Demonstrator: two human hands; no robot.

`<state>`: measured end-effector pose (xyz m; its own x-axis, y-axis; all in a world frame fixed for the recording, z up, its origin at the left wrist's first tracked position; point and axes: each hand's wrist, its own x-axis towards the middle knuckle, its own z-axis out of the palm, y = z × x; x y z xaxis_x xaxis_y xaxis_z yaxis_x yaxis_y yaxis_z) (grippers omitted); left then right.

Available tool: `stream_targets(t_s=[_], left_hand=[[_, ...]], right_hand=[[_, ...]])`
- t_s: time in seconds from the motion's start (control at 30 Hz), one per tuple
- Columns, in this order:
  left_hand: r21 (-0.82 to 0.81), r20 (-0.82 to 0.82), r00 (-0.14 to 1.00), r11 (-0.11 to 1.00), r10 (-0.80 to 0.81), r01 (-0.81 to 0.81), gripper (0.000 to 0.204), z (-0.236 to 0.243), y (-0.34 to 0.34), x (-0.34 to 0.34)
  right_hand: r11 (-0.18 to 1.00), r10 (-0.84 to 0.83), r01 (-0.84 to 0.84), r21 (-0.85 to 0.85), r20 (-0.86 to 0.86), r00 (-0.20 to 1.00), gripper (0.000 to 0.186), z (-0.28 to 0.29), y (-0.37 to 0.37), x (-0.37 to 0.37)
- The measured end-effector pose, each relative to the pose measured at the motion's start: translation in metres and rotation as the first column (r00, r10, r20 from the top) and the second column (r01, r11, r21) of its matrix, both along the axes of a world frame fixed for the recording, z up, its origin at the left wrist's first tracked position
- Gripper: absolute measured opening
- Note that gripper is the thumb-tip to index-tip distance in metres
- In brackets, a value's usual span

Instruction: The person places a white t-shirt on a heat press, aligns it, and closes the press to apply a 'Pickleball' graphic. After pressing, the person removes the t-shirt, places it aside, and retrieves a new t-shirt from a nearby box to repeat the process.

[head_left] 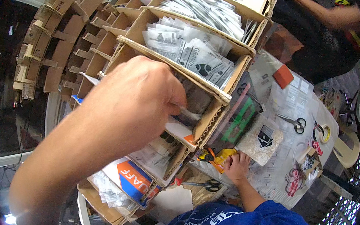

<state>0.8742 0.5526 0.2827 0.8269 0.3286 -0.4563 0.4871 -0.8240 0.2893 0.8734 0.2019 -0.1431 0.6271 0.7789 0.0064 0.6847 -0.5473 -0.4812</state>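
Observation:
My left hand (143, 98) is closed, pinching what looks like a small translucent packet (190, 115) inside a compartment of the cardboard divider box (211, 120). The compartment behind it holds printed clear bags (201, 66); a farther one holds a stack of white packets (200, 11). My right hand (237, 167) rests on the table at a yellow packet (219, 156), fingers apart and slightly curled. Beside it lie a pale sheet with black labels (260, 148), a yellow-and-black tool (205, 156) and black-handled scissors (208, 185).
More cardboard dividers (59, 46) stand at upper left. The table (318, 115) holds scissors (295, 124), a tape roll (324, 132), a red square (283, 76) and a small parts box (308, 165). A co-worker's arms (323, 9) are at upper right, near a plastic chair (348, 147).

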Motion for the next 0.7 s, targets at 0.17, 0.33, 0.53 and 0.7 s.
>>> stream_targets(t_s=[0.17,0.33,0.53,0.7], left_hand=[[0.349,0.283,0.793,0.828,-0.540,0.439,0.015,0.011,0.028,-0.023],[0.478,0.265,0.776,0.777,-0.573,0.410,0.023,0.012,0.037,-0.040],[0.562,0.313,0.697,0.718,-0.645,0.412,0.028,0.013,0.041,-0.043],[0.487,0.493,0.638,0.795,-0.591,0.361,0.025,0.002,0.050,-0.046]], right_hand=[[0.999,-0.003,0.002,0.040,0.027,1.000,0.025,-0.001,0.001,0.000],[1.000,0.000,0.000,0.011,-0.002,1.000,0.024,0.003,0.002,-0.001],[1.000,-0.004,0.004,-0.007,-0.013,1.000,0.023,0.005,0.002,-0.002],[1.000,-0.001,0.000,0.021,0.055,0.998,0.025,0.005,0.004,0.000]])
